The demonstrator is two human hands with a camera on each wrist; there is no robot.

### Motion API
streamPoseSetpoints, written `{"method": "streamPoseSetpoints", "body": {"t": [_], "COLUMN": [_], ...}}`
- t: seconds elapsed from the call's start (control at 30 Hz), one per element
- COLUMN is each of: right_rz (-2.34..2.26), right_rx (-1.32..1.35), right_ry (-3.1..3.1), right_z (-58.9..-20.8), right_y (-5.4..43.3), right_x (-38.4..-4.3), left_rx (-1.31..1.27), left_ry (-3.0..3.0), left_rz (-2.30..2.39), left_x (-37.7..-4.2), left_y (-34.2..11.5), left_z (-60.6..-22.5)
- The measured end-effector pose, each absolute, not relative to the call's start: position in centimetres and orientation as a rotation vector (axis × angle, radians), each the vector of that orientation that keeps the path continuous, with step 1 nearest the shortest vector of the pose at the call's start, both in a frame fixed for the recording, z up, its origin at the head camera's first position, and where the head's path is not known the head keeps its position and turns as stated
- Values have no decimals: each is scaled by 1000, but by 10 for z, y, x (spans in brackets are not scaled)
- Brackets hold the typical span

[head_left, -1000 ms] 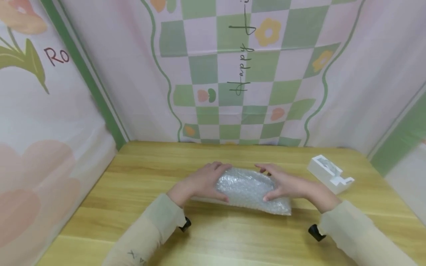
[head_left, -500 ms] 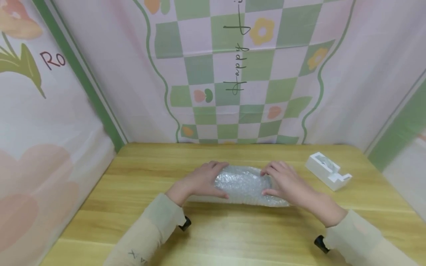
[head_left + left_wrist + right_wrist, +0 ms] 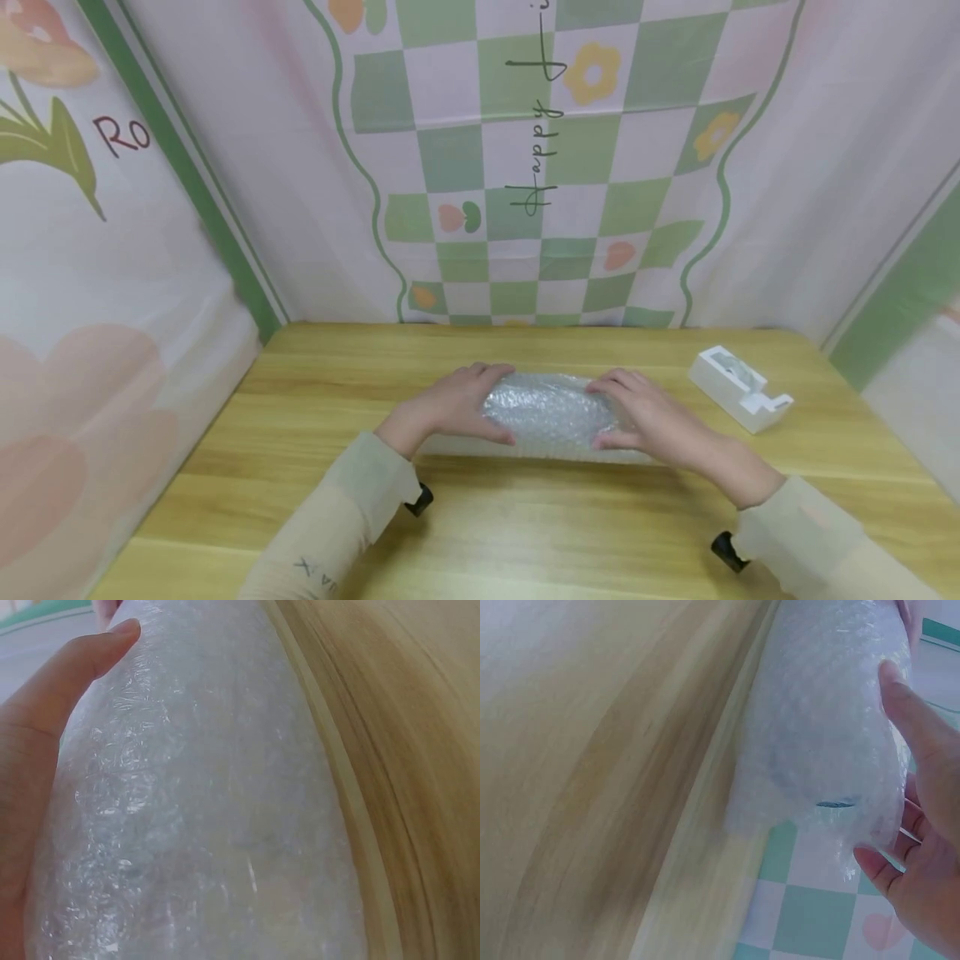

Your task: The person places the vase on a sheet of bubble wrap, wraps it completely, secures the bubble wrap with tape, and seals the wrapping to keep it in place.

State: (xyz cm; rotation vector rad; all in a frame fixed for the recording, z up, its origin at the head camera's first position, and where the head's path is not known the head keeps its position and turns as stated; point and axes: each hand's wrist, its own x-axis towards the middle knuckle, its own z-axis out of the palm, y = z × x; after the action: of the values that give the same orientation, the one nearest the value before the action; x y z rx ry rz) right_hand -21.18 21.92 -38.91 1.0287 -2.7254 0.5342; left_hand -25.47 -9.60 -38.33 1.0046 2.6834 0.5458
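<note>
A roll of clear bubble wrap (image 3: 555, 412) lies crosswise in front of me, near the middle of the wooden table. My left hand (image 3: 457, 408) grips its left part from above, thumb along the near side and fingers over the far side. At the other end my right hand (image 3: 656, 421) holds the wrap the same way. In the left wrist view the left thumb (image 3: 82, 667) lies along the crinkled plastic. The right wrist view shows the right hand's thumb (image 3: 911, 705) pressed on the wrap and its fingers curled around the end, where a small dark sliver shows inside.
A white tape dispenser (image 3: 741, 390) stands at the table's back right, beyond my right hand. Patterned cloth (image 3: 517, 167) hangs behind the table (image 3: 495, 533) and at both sides. Black wrist cameras hang below both cuffs.
My right hand has turned and curled its fingers over the far side of the wrap. The wrap's loose right corner has swung up and away from me. The left hand stays put.
</note>
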Motion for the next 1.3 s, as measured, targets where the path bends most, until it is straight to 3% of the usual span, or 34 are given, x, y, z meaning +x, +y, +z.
{"method": "streamPoseSetpoints", "body": {"t": [1.3], "right_rz": [625], "right_rx": [1095], "right_ry": [-2814], "right_z": [-401], "right_y": [211], "right_x": [-222], "left_rx": [966], "left_ry": [2666], "left_rz": [512], "left_x": [-257], "left_y": [-92], "left_z": [-377]}}
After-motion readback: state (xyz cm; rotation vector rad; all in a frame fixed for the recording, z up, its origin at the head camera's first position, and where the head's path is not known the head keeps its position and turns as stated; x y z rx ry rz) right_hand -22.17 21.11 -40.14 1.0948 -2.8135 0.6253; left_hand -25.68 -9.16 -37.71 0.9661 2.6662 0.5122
